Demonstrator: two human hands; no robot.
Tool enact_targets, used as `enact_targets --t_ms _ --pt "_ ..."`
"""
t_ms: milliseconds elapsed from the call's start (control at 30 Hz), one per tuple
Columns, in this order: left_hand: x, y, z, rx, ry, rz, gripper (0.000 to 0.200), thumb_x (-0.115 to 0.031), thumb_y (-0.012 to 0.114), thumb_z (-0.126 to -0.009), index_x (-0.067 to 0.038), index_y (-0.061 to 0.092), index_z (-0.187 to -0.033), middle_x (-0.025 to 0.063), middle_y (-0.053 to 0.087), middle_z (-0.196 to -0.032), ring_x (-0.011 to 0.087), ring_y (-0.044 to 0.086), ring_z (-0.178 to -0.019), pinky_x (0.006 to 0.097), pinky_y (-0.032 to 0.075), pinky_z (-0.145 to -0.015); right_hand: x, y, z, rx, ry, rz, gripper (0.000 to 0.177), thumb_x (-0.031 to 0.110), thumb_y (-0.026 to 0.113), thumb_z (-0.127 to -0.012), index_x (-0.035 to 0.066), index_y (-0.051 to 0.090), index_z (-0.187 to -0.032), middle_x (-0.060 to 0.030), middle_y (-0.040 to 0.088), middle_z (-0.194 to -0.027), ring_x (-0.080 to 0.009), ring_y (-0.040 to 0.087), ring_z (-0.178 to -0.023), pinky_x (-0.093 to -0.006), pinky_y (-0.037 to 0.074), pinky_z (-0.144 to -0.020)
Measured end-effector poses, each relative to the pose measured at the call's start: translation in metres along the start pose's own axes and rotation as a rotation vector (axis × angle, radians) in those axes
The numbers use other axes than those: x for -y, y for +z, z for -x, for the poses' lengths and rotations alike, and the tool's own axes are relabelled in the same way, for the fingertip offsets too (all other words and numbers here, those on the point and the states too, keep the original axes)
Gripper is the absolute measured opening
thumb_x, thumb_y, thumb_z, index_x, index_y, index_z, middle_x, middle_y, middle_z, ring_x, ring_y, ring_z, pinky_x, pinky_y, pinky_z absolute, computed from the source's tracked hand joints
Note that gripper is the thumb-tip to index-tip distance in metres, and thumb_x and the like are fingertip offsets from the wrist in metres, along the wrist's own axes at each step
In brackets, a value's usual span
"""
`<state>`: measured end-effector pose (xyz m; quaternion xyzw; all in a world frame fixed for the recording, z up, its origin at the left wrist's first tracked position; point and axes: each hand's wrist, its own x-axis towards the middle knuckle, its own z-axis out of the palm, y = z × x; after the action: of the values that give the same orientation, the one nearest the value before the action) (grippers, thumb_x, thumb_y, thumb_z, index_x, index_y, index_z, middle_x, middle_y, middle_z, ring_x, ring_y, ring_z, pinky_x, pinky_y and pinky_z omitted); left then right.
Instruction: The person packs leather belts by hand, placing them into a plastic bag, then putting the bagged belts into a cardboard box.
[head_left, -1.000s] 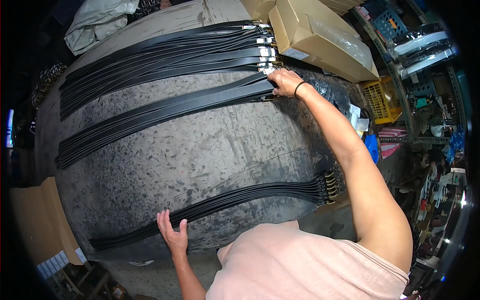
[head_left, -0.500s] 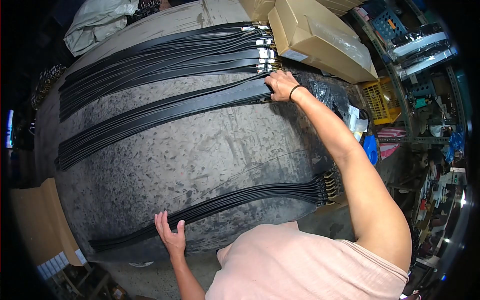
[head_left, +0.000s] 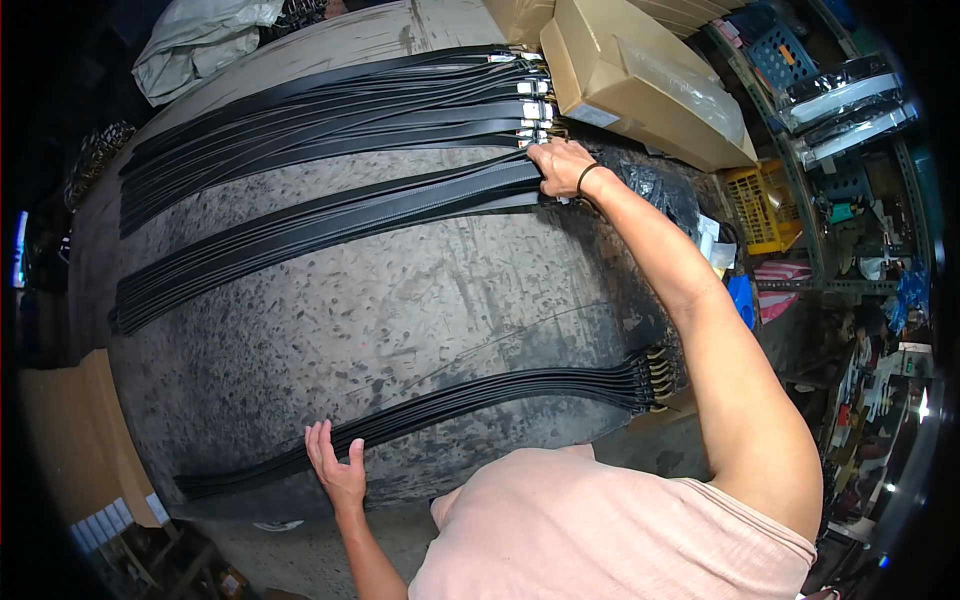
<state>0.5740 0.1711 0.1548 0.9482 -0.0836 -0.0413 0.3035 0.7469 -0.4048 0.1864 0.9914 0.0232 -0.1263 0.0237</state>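
Note:
My right hand (head_left: 562,168) is closed around the right end of the middle bundle of black belts (head_left: 330,228), hiding that end. My left hand (head_left: 337,468), fingers apart, rests at the near bundle of belts (head_left: 470,390), touching its left part. Brass-coloured hooks or buckle parts (head_left: 657,380) line the right end of this near bundle. Along the far side lies another group of black belts (head_left: 330,125), with white tags (head_left: 536,110) and buckles at its right end.
All the belts lie on a worn grey table (head_left: 400,300). A cardboard box (head_left: 640,85) stands at the back right, close to a yellow crate (head_left: 755,210) and shelving. Another piece of cardboard (head_left: 70,430) is at the left, and a pale sack (head_left: 200,45) at the back left.
The right end of the middle bundle has shifted slightly under my right hand, and its strips are spread differently. My left hand has moved slightly left.

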Motion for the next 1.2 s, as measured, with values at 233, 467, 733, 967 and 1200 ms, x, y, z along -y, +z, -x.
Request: enact_targets --t_ms 233,467,733,967,1200 --pt "-0.004 0.001 -0.004 0.027 -0.024 0.014 0.054 -0.021 0.073 -0.080 0.001 0.055 -0.126 0.0216 0.047 -0.135 0.0405 0.037 -0.133 0.0496 0.031 -0.109 0.010 0.016 0.018 0.058 -0.096 0.109 0.051 0.033 0.077 -0.067 0.008 0.058 -0.107 -0.0129 0.064 -0.103 -0.0319 0.060 -0.103 -0.0451 0.044 -0.084" --pt "-0.011 0.001 -0.022 -0.002 0.089 0.010 0.051 -0.019 0.075 -0.077 0.000 0.057 -0.122 0.0216 0.048 -0.132 0.0413 0.040 -0.130 0.0494 0.032 -0.107 0.021 0.038 0.033 -0.122 -0.047 0.051 0.044 0.020 0.076 -0.066 0.009 0.053 -0.102 -0.0115 0.058 -0.100 -0.0310 0.059 -0.097 -0.0460 0.047 -0.079" --pt "-0.126 0.021 -0.121 -0.031 0.518 0.161 0.069 -0.029 0.082 -0.069 -0.004 0.055 -0.127 0.0206 0.049 -0.133 0.0412 0.041 -0.130 0.0506 0.033 -0.107 0.064 -0.036 0.096 -0.360 -0.264 -0.002 0.028 0.010 0.062 -0.066 0.013 0.051 -0.092 -0.0059 0.056 -0.082 -0.0288 0.055 -0.082 -0.0414 0.047 -0.069" --pt "-0.162 0.057 -0.197 0.034 0.866 0.006 0.060 -0.008 0.076 -0.061 -0.007 0.056 -0.118 0.0120 0.065 -0.106 0.0301 0.062 -0.103 0.0424 0.049 -0.090 0.121 -0.119 0.192 -0.255 -0.417 -0.461 0.057 0.007 0.073 -0.064 0.000 0.053 -0.117 -0.0169 0.060 -0.102 -0.0362 0.061 -0.091 -0.0412 0.051 -0.079" --pt "0.031 -0.063 -0.200 0.021 0.774 -0.371 0.048 -0.001 0.067 -0.057 -0.007 0.059 -0.104 0.0150 0.065 -0.098 0.0353 0.062 -0.094 0.0435 0.050 -0.082 0.068 -0.080 0.250 -0.248 -0.199 -0.360 0.037 0.037 0.069 -0.081 0.004 0.064 -0.097 -0.0125 0.064 -0.087 -0.0307 0.063 -0.081 -0.0388 0.048 -0.073"
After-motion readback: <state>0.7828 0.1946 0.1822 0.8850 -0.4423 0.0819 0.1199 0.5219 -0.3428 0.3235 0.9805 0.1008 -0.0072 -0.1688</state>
